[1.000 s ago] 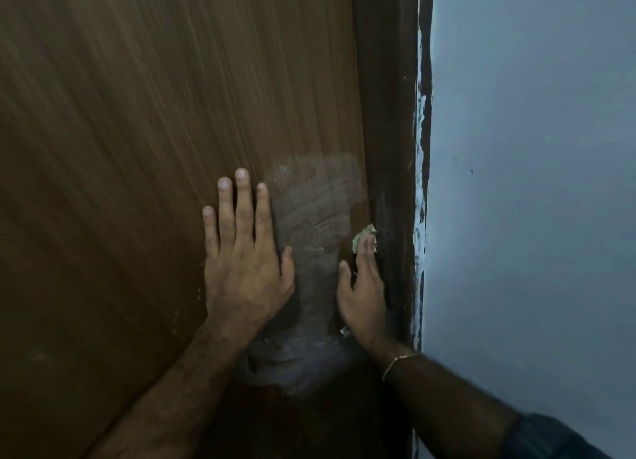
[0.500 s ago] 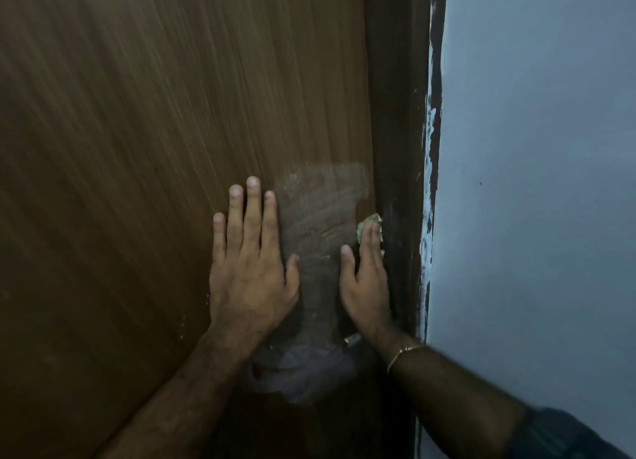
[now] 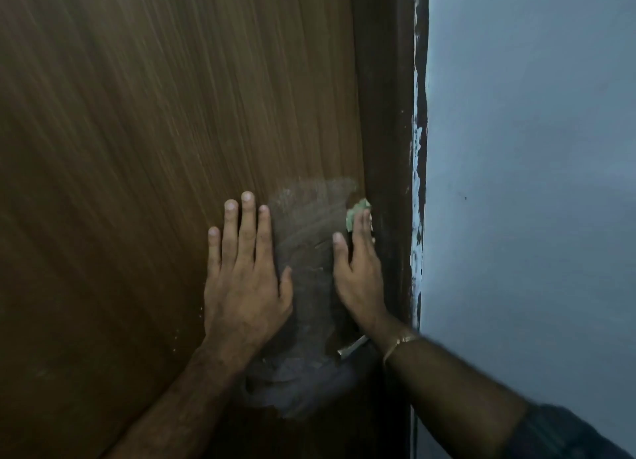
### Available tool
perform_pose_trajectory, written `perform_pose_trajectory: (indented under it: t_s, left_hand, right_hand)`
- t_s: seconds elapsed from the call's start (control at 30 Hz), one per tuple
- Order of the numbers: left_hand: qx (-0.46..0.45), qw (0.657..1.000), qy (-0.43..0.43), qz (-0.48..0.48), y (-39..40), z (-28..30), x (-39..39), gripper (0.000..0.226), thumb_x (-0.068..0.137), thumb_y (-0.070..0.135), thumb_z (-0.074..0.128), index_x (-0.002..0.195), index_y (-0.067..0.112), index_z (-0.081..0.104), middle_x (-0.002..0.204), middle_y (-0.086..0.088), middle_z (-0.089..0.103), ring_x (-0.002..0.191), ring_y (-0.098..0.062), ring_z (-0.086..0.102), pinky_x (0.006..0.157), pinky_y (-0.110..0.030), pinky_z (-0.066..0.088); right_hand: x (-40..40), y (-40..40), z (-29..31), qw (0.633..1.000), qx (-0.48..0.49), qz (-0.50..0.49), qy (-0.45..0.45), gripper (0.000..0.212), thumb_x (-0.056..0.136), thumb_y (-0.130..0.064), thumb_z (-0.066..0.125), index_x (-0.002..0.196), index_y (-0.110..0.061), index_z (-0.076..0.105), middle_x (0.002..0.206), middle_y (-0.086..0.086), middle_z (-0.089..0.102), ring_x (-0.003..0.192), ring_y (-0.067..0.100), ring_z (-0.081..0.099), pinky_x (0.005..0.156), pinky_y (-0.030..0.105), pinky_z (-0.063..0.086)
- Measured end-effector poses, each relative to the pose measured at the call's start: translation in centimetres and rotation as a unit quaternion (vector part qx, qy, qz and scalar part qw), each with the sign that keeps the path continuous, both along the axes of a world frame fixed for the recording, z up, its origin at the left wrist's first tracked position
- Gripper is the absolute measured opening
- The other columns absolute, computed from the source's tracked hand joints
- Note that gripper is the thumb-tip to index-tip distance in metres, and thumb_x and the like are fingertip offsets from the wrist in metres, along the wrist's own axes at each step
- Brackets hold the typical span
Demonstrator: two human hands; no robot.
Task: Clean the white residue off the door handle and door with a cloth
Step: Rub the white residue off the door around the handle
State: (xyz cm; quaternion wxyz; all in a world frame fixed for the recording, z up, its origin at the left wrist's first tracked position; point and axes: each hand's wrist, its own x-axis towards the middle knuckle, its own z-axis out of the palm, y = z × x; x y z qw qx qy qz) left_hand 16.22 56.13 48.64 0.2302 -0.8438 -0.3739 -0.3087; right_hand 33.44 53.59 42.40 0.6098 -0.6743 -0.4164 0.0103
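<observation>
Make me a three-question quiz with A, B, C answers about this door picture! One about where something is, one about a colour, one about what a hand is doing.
1. Where is the cloth?
A. under the right hand's fingertips
B. on the floor
C. under the left hand

2. What colour is the wall?
A. red
B. pale blue-grey
C. yellow

3. What is the left hand doing?
A. making a fist
B. gripping a cup
C. resting flat on the door

Answers: 1 A, it pokes out above the right hand; 2 B, plain blue-grey paint; 3 C, fingers straight against the wood.
</observation>
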Motion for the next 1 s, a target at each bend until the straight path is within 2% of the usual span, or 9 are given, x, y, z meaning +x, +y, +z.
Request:
perform_pose_trajectory:
  t_s: [0.13, 0.3, 0.4, 0.5, 0.6, 0.7, 0.83, 0.9, 1.0]
  left_hand:
    - [0.005, 1.000, -0.002, -0.003, 0.0, 0.1, 0.0, 0.085, 0.089, 0.047, 0.048, 0.155, 0.005, 0.014, 0.164, -0.014, -0.002, 0.152, -0.028, -0.006, 0.121, -0.053, 0.011]
    - [-0.001, 1.000, 0.002, -0.002, 0.2, -0.1, -0.1, 0.092, 0.086, 0.047, 0.057, 0.155, 0.006, 0.014, 0.165, -0.013, -0.003, 0.152, -0.027, -0.006, 0.121, -0.052, 0.012]
    - [0.002, 1.000, 0.003, -0.002, 0.4, -0.1, -0.2, 0.090, 0.087, 0.047, 0.056, 0.155, 0.005, 0.014, 0.164, -0.014, -0.003, 0.152, -0.028, -0.006, 0.120, -0.053, 0.011]
    - [0.003, 1.000, -0.001, -0.001, 0.1, -0.2, 0.1, 0.087, 0.087, 0.048, 0.049, 0.155, 0.005, 0.014, 0.164, -0.014, -0.003, 0.152, -0.028, -0.006, 0.121, -0.053, 0.012]
    - [0.001, 1.000, -0.002, -0.002, 0.0, -0.1, 0.4, 0.088, 0.087, 0.046, 0.054, 0.155, 0.005, 0.015, 0.164, -0.014, -0.003, 0.152, -0.028, -0.006, 0.121, -0.052, 0.011]
    - [0.006, 1.000, -0.004, -0.005, -0.1, 0.0, 0.4, 0.086, 0.087, 0.047, 0.048, 0.155, 0.004, 0.016, 0.164, -0.014, -0.001, 0.152, -0.028, -0.006, 0.121, -0.052, 0.011]
    - [0.000, 1.000, 0.005, -0.002, -0.1, -0.1, 0.0, 0.088, 0.088, 0.046, 0.055, 0.155, 0.005, 0.014, 0.164, -0.014, -0.003, 0.152, -0.027, -0.008, 0.122, -0.050, 0.007]
    - [0.000, 1.000, 0.004, 0.001, -0.1, 0.0, -0.1, 0.090, 0.087, 0.046, 0.057, 0.155, 0.005, 0.014, 0.164, -0.014, -0.002, 0.152, -0.027, -0.007, 0.121, -0.050, 0.006]
    - [0.001, 1.000, -0.001, -0.002, -0.3, 0.2, 0.2, 0.090, 0.087, 0.045, 0.058, 0.155, 0.005, 0.015, 0.164, -0.014, -0.001, 0.152, -0.028, -0.005, 0.121, -0.050, 0.007]
  right_hand:
    - [0.6, 0.9, 4.2, 0.998, 0.070, 0.000, -0.003, 0.062, 0.101, -0.051, 0.029, 0.155, -0.032, 0.007, 0.163, -0.013, 0.007, 0.149, 0.006, 0.008, 0.114, 0.027, 0.011]
    - [-0.8, -1.3, -1.7, 0.998, -0.009, 0.010, 0.053, 0.059, 0.103, -0.045, 0.030, 0.155, -0.034, 0.006, 0.163, -0.016, 0.007, 0.147, 0.006, 0.012, 0.116, 0.031, 0.014]
    - [-1.0, -1.1, -1.1, 0.997, -0.028, -0.001, 0.072, 0.061, 0.101, -0.048, 0.031, 0.156, -0.032, 0.007, 0.163, -0.013, 0.010, 0.149, 0.012, 0.012, 0.117, 0.035, 0.014]
    - [0.0, -0.4, 3.4, 1.000, 0.024, 0.007, 0.009, 0.062, 0.102, -0.049, 0.030, 0.156, -0.030, 0.007, 0.164, -0.011, 0.007, 0.150, 0.010, 0.009, 0.117, 0.034, 0.012]
    - [1.3, 0.6, 7.1, 0.997, 0.076, 0.004, -0.021, 0.058, 0.103, -0.047, 0.029, 0.155, -0.031, 0.009, 0.163, -0.013, 0.007, 0.150, 0.010, 0.009, 0.115, 0.031, 0.010]
    - [1.0, 0.4, 4.3, 0.997, 0.074, 0.013, 0.004, 0.057, 0.103, -0.045, 0.030, 0.155, -0.034, 0.009, 0.163, -0.016, 0.008, 0.149, 0.006, 0.010, 0.116, 0.030, 0.013]
    - [-0.3, -0.9, -1.6, 0.999, -0.012, 0.003, 0.034, 0.060, 0.103, -0.045, 0.031, 0.155, -0.035, 0.004, 0.163, -0.017, 0.004, 0.149, 0.008, 0.008, 0.122, 0.043, 0.017]
    - [-0.2, -0.4, -0.6, 1.000, -0.011, -0.002, 0.024, 0.061, 0.102, -0.049, 0.030, 0.154, -0.036, 0.002, 0.163, -0.016, 0.003, 0.150, 0.010, 0.008, 0.121, 0.043, 0.015]
    - [1.1, 0.6, 3.5, 0.998, 0.045, 0.000, -0.041, 0.060, 0.102, -0.049, 0.029, 0.155, -0.033, 0.004, 0.163, -0.014, 0.003, 0.150, 0.008, 0.006, 0.119, 0.035, 0.011]
